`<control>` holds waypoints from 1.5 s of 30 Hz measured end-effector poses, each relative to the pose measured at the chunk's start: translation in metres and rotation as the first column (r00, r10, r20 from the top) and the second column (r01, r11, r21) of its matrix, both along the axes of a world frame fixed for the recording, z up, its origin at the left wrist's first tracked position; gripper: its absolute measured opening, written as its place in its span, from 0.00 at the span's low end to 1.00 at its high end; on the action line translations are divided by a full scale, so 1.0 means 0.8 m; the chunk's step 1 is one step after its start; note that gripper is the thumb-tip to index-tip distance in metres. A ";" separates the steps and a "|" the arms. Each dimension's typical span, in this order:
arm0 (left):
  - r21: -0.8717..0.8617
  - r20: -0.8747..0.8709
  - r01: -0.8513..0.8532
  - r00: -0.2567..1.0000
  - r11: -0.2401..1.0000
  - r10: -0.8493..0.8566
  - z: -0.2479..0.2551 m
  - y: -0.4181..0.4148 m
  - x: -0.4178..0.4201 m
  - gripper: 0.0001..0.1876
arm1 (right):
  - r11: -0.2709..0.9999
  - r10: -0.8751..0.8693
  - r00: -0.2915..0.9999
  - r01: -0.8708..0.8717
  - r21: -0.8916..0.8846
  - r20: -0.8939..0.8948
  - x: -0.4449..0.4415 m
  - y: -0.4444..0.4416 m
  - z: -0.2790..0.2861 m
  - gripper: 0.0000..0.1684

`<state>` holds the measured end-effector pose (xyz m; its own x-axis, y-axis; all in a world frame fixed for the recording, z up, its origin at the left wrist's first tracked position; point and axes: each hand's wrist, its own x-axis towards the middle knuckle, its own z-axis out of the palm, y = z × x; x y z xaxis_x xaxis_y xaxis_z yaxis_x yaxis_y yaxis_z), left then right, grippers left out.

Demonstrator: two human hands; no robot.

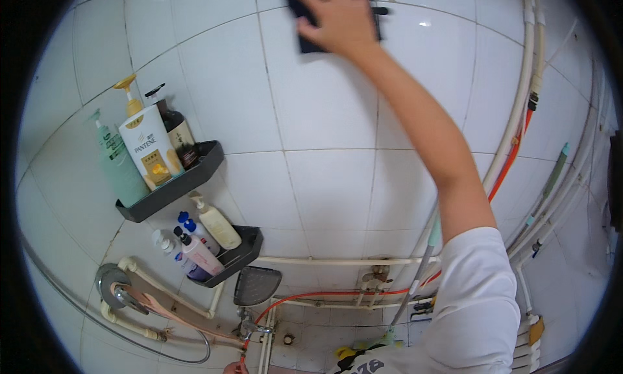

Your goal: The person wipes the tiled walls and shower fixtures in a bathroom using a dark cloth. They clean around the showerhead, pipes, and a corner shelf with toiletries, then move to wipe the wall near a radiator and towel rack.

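Observation:
My right hand (340, 21) is raised high against the white tiled wall (331, 101), fingers spread and slightly blurred. It lies over a flat black object (311, 45), whose kind I cannot tell; a short black bar (382, 11) juts out at its right side. The top of this object is cut off by the picture's edge. Low at the bottom edge, only the fingers of my left hand (236, 368) show. They close around the lower end of an orange-red hose (247, 342), just below a chrome faucet (250, 325).
Two dark corner shelves (170, 196) (243, 259) carry several pump bottles (151, 145). Below them is a smaller grey corner rack (257, 285). A chrome mixer valve (129, 296) and cream pipes (165, 291) line the left wall. A pole with a green grip (434, 230) leans beside my right arm.

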<state>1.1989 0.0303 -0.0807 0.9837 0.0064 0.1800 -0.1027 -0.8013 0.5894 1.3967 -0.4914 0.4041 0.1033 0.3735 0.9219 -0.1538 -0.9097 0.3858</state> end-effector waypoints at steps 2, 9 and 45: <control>0.019 0.049 0.074 0.996 0.997 -0.074 0.010 -0.017 0.015 0.11 | 0.991 -0.133 0.980 0.129 0.038 0.149 -0.069 -0.069 0.004 0.35; 0.067 0.099 0.216 0.970 0.974 -0.222 0.010 -0.027 0.036 0.10 | 0.869 -0.495 0.743 0.411 0.276 0.450 -0.251 -0.300 -0.067 0.36; 0.081 -0.046 0.132 0.991 0.988 -0.128 -0.004 0.007 0.024 0.09 | 0.952 -0.212 0.958 0.158 0.263 0.194 -0.197 -0.225 -0.256 0.38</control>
